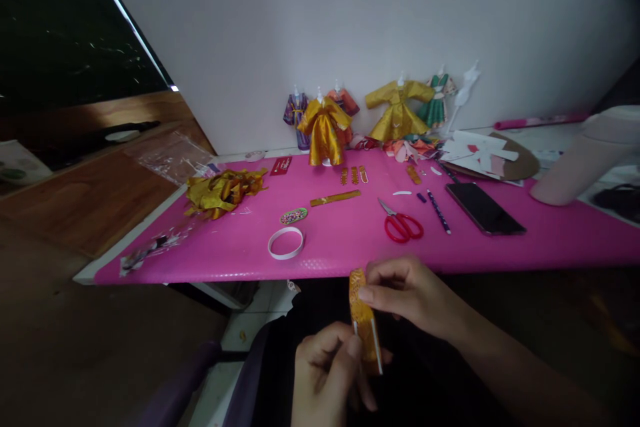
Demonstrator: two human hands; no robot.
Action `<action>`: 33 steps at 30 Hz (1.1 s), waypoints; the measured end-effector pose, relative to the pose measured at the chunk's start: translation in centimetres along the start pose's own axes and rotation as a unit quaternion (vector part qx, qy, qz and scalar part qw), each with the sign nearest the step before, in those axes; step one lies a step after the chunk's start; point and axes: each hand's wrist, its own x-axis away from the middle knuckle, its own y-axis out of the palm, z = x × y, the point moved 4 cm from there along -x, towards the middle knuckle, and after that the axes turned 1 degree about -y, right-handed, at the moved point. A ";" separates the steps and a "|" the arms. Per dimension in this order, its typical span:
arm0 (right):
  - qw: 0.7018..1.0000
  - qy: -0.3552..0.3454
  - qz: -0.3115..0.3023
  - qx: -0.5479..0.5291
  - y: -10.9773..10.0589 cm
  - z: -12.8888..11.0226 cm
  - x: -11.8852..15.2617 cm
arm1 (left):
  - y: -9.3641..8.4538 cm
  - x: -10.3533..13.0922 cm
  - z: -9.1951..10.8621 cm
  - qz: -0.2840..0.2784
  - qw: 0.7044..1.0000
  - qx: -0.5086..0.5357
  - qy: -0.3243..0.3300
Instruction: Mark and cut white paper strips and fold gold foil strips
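Note:
A narrow gold patterned fabric piece (361, 307) with white strips along its lower edges is held between both hands, just off the table's front edge. My left hand (330, 370) pinches its lower part between thumb and fingers. Higher up, the thumb and fingers of my right hand (407, 293) grip its right side. Red-handled scissors (400, 223) lie on the pink table mat (240, 257) beyond my right hand. A flat gold strip (335, 198) and a white ring (285, 243) rest farther left.
Gold scraps (223, 190) are heaped at the left. Small dressed forms, including one in a gold dress (324, 130), stand along the wall. A phone (485, 207), a pen (439, 211), paper pieces (477, 153) and a pale bottle (583, 157) are at the right.

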 end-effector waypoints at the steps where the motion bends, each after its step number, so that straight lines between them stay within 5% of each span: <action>1: 1.000 0.001 0.001 0.001 0.0 0.0 0.0 | 0.1 -0.1 0.1 0.005 1.000 -0.009 0.007; 12: 0.999 0.013 -0.035 0.007 0.5 -0.2 0.3 | 0.3 -0.3 1.0 0.046 0.988 -0.132 0.062; 33: 0.999 0.015 -0.003 0.039 0.1 -0.3 0.3 | 0.6 -0.1 0.7 0.013 0.990 -0.136 0.045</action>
